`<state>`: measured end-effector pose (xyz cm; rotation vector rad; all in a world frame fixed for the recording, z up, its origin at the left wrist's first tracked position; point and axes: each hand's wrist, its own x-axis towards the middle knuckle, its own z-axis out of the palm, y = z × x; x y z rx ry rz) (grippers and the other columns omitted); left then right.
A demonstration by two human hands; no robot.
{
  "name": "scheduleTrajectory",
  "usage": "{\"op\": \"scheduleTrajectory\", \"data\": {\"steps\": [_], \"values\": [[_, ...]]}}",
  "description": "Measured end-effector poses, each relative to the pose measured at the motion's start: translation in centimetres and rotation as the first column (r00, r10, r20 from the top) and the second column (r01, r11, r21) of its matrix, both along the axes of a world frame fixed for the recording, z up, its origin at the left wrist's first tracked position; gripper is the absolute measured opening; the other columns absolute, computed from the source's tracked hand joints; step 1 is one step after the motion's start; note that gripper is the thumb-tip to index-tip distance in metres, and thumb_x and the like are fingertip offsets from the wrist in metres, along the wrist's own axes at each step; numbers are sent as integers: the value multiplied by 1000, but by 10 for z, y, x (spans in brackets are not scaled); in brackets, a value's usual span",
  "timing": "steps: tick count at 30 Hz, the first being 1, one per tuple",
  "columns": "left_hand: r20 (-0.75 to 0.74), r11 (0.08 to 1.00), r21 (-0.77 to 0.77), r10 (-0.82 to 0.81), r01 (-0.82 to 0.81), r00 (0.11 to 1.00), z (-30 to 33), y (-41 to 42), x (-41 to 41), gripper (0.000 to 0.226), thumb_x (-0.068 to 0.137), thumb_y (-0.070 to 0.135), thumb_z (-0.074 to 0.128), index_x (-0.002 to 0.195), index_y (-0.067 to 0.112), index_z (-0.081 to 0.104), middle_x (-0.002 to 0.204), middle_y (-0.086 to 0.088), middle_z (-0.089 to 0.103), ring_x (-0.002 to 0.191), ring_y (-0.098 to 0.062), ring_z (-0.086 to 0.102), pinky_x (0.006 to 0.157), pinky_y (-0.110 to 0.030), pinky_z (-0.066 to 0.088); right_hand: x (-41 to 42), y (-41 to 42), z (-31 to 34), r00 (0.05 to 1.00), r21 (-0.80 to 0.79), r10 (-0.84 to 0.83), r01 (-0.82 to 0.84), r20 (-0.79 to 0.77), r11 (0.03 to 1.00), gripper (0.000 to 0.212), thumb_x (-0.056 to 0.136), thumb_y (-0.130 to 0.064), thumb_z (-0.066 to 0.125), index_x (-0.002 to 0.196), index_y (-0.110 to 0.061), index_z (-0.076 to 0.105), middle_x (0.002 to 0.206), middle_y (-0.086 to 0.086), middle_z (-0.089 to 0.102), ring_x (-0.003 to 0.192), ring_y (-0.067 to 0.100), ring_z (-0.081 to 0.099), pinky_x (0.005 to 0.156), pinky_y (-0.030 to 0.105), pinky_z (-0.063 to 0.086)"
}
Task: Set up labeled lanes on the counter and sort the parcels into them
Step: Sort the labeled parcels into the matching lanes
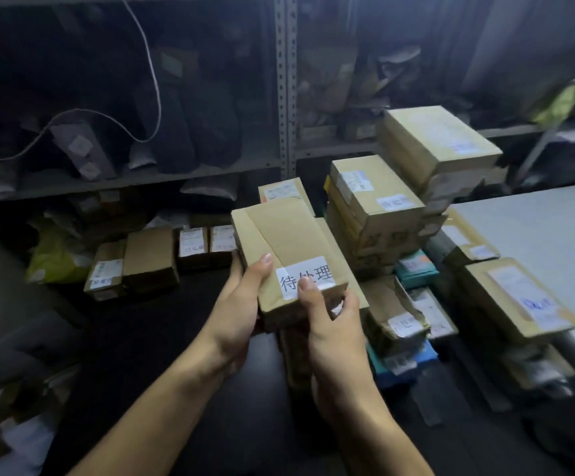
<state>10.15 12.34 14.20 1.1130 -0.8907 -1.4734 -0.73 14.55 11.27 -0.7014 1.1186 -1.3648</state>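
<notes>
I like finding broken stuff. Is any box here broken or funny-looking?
Yes. The torn box, just right of the hands, has ripped, crumpled cardboard on top. The held box looks whole.

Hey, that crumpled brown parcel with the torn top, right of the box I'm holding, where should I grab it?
Take the crumpled parcel by its two long side faces, low down, coming from above and the near side. Its top flap is torn and lifted, so gripping there would likely rip it; the sides look firmer. It rests on a blue parcel.
</notes>
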Motion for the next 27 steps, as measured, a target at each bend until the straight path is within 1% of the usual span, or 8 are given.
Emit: {"op": "scheduleTrajectory", "data": {"steps": [4,9,16,18,21,22,24,27], "values": [[-41,994,-15,-106,105,994,-1,-1,-36,45,100,33,48,144,20,44,130,-13,66,118,-31,65,107,-50,46,-36,9,3,996,-5,-87,88,15,996,74,66,-56,82,127,-25,53,114,0,74,107,16,70,99,45,54],[-40,980,-7,-199,199,979,-1,-1,-73,46,100,34,47,145,24,42,130,-11,66,119,-29,64,108,-48,45,-73,17,5,987,-3,-152,153,60,988,76,63,-51,76,130,-22,54,111,1,75,102,14,72,88,35,59],[96,978,39,-206,203,974,1,-7,-117,35,102,30,48,137,29,50,117,2,73,104,-16,72,86,-36,60,-117,17,0,976,10,-190,190,104,982,66,69,-43,75,129,-25,56,113,6,74,100,18,74,73,28,60],[171,977,66,-212,203,962,3,-11,-127,31,102,32,49,133,33,54,111,10,75,98,-9,72,79,-32,60,-132,11,-3,973,20,-213,212,94,977,60,73,-40,75,128,-24,58,112,7,75,100,21,74,79,35,61],[168,976,99,-210,196,963,5,-18,-136,34,105,36,41,135,28,55,111,8,74,108,-8,68,91,-33,55,-156,1,-6,961,57,-266,262,80,963,43,85,-31,72,124,-17,62,106,6,77,98,24,74,93,47,58],[135,975,119,-203,187,970,5,-20,-137,42,104,41,39,141,23,49,120,5,70,118,-10,63,98,-34,51,-164,-2,-8,955,75,-288,282,75,956,37,89,-28,70,123,-15,62,105,7,77,97,23,74,93,47,57],[38,967,168,-201,192,979,5,-25,-138,65,101,54,35,153,14,31,148,-7,49,138,-21,46,112,-40,39,-179,-9,-13,942,106,-329,322,63,941,31,93,-25,67,121,-13,64,103,7,77,95,21,75,93,45,58],[-88,955,210,-196,210,977,1,-30,-140,83,96,67,26,157,11,20,159,-16,31,145,-27,35,118,-42,28,-196,-19,-23,933,152,-360,353,22,923,30,94,-27,67,120,-11,65,106,11,76,94,22,74,82,36,61]]}}
